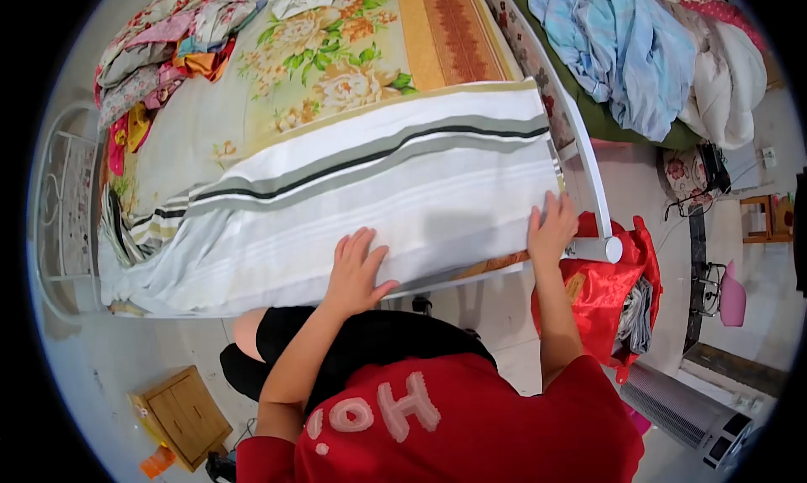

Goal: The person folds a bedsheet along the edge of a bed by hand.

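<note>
Cloth point(336, 205), white with grey and black stripes, lies along the near side of the bed under both your hands. From your head camera, the only view, it looks thin and soft, more like woven fabric than anything stiff, so expect it to be light for its length, to crease readily and to slide a little over the flowered bedspread point(336, 75). Nothing about it seems fragile. Your left hand point(357, 273) rests palm down near the close edge, fingers spread apart; your right hand point(552, 226) is at the near right corner, its fingers also apart, and you appear to pinch nothing with either. That right end, with its straight edge beside the white bed rail point(583, 142), is likely the best hold, since corners give control; a flat palm suits the middle.

The left end is harder to read: it gathers into wrinkles near the white bed end point(71, 197), and you cannot tell how many layers overlap there. Your own hands cover parts of the near edge, and your right fingertips may or may not curl over the border. Shadow dims the patch between your hands. The bedspread runs out of the picture at the top.
</note>
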Demonstrator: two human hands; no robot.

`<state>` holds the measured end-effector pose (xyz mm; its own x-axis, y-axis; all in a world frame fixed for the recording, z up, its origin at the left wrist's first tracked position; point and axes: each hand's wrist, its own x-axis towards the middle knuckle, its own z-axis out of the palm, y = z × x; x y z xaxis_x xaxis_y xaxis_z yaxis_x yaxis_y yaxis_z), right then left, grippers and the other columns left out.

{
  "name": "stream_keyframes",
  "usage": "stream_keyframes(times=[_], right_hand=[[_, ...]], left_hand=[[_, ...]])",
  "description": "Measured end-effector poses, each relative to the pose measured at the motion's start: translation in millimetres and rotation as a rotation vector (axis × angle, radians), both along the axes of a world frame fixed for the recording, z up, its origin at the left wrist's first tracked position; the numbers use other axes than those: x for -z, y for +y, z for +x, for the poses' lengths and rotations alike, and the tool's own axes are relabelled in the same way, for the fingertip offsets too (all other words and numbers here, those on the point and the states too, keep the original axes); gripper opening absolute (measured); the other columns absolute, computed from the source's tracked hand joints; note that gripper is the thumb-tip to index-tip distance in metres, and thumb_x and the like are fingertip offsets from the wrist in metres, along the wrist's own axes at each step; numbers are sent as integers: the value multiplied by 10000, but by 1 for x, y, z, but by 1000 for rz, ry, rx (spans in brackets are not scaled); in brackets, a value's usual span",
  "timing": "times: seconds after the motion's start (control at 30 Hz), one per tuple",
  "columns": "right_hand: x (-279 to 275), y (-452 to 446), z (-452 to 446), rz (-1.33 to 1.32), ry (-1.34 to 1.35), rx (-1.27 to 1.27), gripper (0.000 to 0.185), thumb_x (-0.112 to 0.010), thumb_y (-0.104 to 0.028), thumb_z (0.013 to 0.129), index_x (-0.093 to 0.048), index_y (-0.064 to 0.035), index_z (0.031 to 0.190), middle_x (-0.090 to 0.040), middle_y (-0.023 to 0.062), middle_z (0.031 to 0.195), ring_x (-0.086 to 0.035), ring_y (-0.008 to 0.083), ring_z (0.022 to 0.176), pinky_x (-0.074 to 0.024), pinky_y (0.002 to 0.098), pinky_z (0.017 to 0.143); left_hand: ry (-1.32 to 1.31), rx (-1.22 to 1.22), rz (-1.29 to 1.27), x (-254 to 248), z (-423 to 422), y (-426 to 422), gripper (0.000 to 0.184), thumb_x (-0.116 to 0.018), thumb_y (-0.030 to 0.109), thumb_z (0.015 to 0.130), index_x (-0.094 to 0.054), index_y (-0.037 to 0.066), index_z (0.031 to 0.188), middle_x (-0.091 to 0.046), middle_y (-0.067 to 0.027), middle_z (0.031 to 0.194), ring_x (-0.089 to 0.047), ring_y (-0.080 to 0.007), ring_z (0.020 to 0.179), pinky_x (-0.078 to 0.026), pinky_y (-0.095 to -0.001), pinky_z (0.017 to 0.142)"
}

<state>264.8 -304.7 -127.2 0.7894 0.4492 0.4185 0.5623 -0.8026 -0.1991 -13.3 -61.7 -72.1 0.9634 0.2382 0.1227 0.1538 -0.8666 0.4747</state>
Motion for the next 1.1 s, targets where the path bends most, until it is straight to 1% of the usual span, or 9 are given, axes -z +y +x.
stream_keyframes(times=[0.17,0.2,0.4,0.57,0.73,0.8,0.9,0.97,1.1], right_hand=[[-3,-8,18,-62,43,234,373,-625,-262,836,-554,-102,1165,-538,152,1098,-484,340,1059,-369,485,854],[-4,-9,26,-102,-106,173,264,-598,-240,860,-573,-106,1086,-576,122,944,-548,313,921,-409,459,768],[-37,-13,57,24,-197,49,129,-560,-161,869,-589,-94,975,-585,123,775,-573,313,681,-454,412,634],[-40,-7,50,-193,-74,-20,199,-591,-149,822,-588,-74,1006,-584,129,939,-565,325,881,-441,445,743],[-35,12,27,16,-252,-145,277,-624,-123,780,-584,-57,1046,-542,155,1140,-497,368,1054,-410,460,864],[-14,14,25,-115,38,-75,330,-621,-78,767,-575,-54,1093,-539,173,1171,-499,368,1063,-407,448,897],[-7,36,29,124,29,-171,378,-606,-42,763,-561,-55,1138,-542,176,1170,-496,361,1071,-404,449,907],[-17,72,16,217,63,-207,458,-589,-21,761,-530,-82,1211,-510,179,1232,-483,359,1115,-409,437,924],[-30,130,12,103,161,-191,579,-573,13,749,-464,-136,1298,-423,177,1332,-470,352,1172,-451,409,909]], left_hand=[[-23,132,-40,4,-3,-7,418,-770,159,618,-511,56,930,-468,-183,1177,-437,-393,1131,-333,-503,942],[-51,139,-6,6,-3,-7,374,-756,145,636,-515,53,906,-472,-180,1177,-437,-392,1137,-335,-502,945],[-104,126,11,-7,-5,-16,225,-706,111,695,-547,59,845,-481,-170,1179,-424,-373,1174,-329,-503,968],[-32,128,49,1,-7,-29,208,-699,118,711,-569,66,866,-494,-170,1161,-456,-374,1117,-380,-473,914],[111,81,-259,0,-17,-22,159,-670,118,768,-575,51,876,-512,-127,1071,-530,-306,901,-451,-388,750],[228,1,-494,4,-17,-4,115,-638,106,805,-578,39,876,-542,-114,992,-565,-271,745,-467,-356,655],[111,-307,-478,10,-13,45,137,-601,57,787,-567,57,920,-548,-161,981,-557,-342,861,-462,-407,706],[-212,-500,-228,20,-8,81,217,-563,14,781,-576,68,991,-544,-166,1083,-563,-353,920,-472,-413,739],[-101,-709,180,13,-12,131,349,-541,-25,767,-572,83,1097,-469,-170,1282,-558,-354,1009,-485,-418,797]])
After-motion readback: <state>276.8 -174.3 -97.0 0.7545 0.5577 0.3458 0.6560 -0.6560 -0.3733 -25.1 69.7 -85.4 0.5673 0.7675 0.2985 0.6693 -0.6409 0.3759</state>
